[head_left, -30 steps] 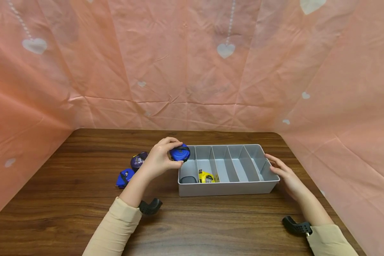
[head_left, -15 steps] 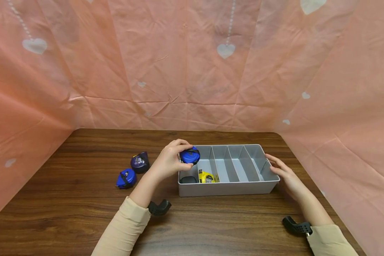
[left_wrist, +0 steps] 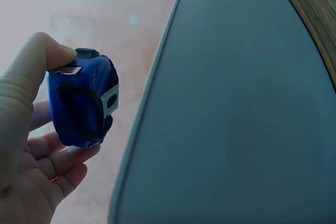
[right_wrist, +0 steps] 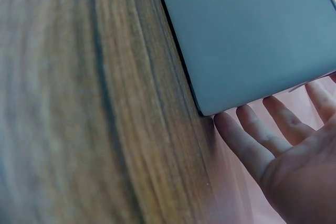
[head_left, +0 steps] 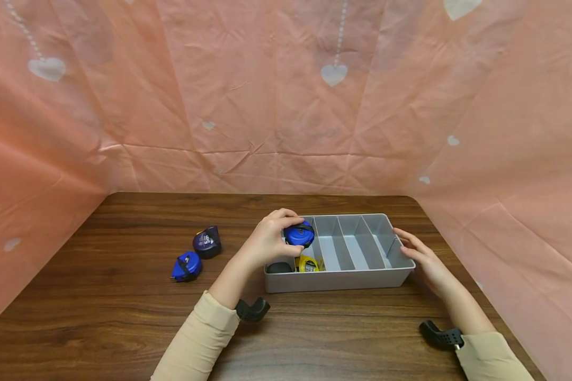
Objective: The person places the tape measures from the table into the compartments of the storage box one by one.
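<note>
Two stowed, yellow tape measure (head_left: 307, 264) and dark object (head_left: 279, 268), in the tray (head_left: 338, 281) below left grip (head_left: 270, 238), which pinches blue tape measure (head_left: 299, 235); purple tape measure (head_left: 207, 243) and blue twin (head_left: 187, 265) remain leftward; right grip (head_left: 425, 260), fingers extended, touches the tray.

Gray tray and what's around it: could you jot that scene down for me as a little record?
Gray tray: divided into compartments, on a wooden table
Left hand: holds a blue tape measure above the tray
Right hand: touches the tray's right end
Leftmost compartment: dark object
Next compartment: yellow tape measure
Left of tray: purple tape measure, second blue one
</note>
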`<state>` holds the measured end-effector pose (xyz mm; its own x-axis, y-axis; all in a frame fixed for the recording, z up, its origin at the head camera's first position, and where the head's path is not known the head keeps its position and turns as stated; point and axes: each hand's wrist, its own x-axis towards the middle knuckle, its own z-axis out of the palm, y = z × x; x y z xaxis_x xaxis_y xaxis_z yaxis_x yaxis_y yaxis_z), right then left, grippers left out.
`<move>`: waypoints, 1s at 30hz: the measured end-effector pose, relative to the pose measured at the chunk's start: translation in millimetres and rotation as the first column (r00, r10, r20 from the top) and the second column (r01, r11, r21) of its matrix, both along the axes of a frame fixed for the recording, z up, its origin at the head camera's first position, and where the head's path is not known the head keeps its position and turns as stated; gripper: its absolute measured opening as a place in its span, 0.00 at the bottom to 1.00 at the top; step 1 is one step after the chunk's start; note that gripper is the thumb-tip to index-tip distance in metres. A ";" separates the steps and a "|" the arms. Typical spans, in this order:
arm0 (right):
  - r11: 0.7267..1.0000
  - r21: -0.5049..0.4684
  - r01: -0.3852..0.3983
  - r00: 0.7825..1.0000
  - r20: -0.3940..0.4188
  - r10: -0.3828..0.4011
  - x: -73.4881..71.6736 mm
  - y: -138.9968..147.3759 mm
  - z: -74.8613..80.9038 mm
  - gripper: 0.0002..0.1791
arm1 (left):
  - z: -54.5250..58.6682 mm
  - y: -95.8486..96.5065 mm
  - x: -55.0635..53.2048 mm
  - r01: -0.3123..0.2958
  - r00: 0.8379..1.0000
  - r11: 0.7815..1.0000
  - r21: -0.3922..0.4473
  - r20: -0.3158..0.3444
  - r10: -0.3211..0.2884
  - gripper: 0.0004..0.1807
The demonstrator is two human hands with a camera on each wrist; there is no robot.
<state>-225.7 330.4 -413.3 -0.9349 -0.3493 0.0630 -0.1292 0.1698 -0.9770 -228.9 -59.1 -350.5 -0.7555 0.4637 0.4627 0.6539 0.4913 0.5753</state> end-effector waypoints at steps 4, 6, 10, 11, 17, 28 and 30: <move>1.000 -0.001 0.001 1.000 0.002 -0.001 -0.1 -0.6 0.1 0.27 | 0.2 8.2 0.7 0.020 0.999 1.000 -0.001 0.030 -0.020 0.29; 1.000 -0.006 -0.003 1.000 0.002 0.003 0.0 -0.7 -0.3 0.27 | 0.2 12.4 1.0 0.033 0.998 0.999 -0.006 0.046 -0.033 0.30; 1.000 -0.025 -0.007 1.000 0.006 0.007 0.4 -0.3 -0.7 0.27 | 1.1 20.6 1.9 0.037 0.998 0.999 -0.027 0.048 -0.036 0.30; 1.000 -0.028 -0.006 1.000 0.006 0.006 0.5 -0.4 -0.7 0.27 | 1.4 22.7 2.2 0.036 0.998 0.999 -0.029 0.046 -0.035 0.30; 1.000 -0.023 -0.004 1.000 0.006 0.004 0.2 -2.0 -0.5 0.27 | 2.1 34.0 4.9 0.041 0.998 0.998 -0.055 0.051 -0.038 0.31; 1.000 -0.009 -0.003 1.000 -0.010 0.003 0.1 -1.6 -0.8 0.27 | -1.3 48.6 6.1 0.050 0.997 0.996 -0.071 0.056 -0.046 0.31; 1.000 -0.015 -0.007 1.000 -0.013 0.006 0.0 -1.5 -1.1 0.27 | -2.5 49.9 6.5 0.052 0.997 0.996 -0.077 0.063 -0.047 0.31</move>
<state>-225.8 328.9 -414.4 -0.9317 -0.3543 0.0800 -0.1428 0.1546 -0.9776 -222.4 -9.2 -353.0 -0.7565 0.5347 0.3766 0.6433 0.5046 0.5758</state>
